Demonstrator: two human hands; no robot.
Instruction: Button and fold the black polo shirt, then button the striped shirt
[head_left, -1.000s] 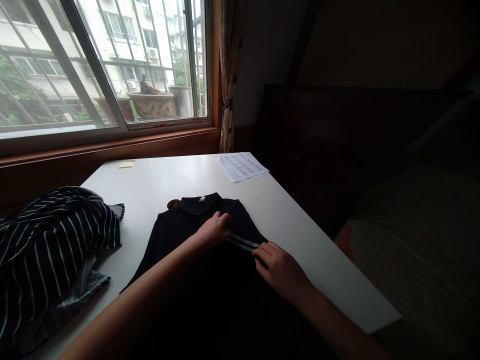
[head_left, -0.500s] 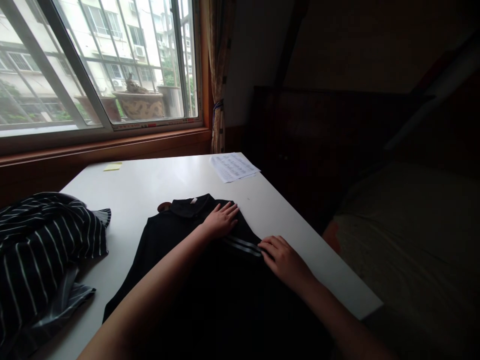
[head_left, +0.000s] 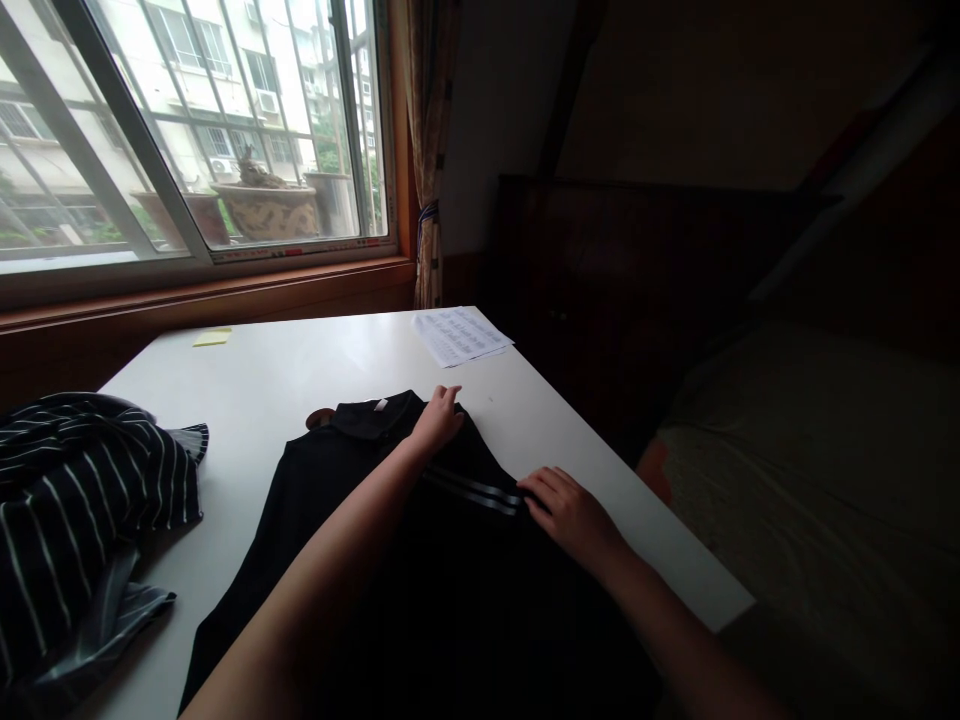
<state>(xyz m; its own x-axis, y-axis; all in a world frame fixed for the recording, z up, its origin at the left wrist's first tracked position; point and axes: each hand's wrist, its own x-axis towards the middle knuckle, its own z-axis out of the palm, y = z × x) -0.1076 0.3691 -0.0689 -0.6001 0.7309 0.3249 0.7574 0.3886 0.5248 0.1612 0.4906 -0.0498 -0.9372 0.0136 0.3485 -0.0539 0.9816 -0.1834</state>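
A black collared shirt [head_left: 330, 500] lies spread on the white table, its collar at the far end and two pale stripes across the right shoulder area. My left hand [head_left: 439, 418] is at the shoulder beside the collar, fingers bent around the cloth's edge; the fingertips are partly hidden. Farther right, my right hand [head_left: 562, 510] pinches the shirt's edge at the end of the stripes, thumb below the fingers. Dark shadow hides the lower part of the shirt.
A black-and-white striped garment [head_left: 97, 490] lies crumpled at the left. Printed sheets [head_left: 461, 336] and a yellow sticky note [head_left: 212, 338] lie on the far side of the white table [head_left: 592, 450]. A brown round object [head_left: 319, 418] shows beside the collar. Behind is a barred window [head_left: 262, 120].
My left hand has gone from lying flat with spread fingers to bent fingers at the shoulder edge. My right hand stays on the shirt's edge. The view has shifted slightly.
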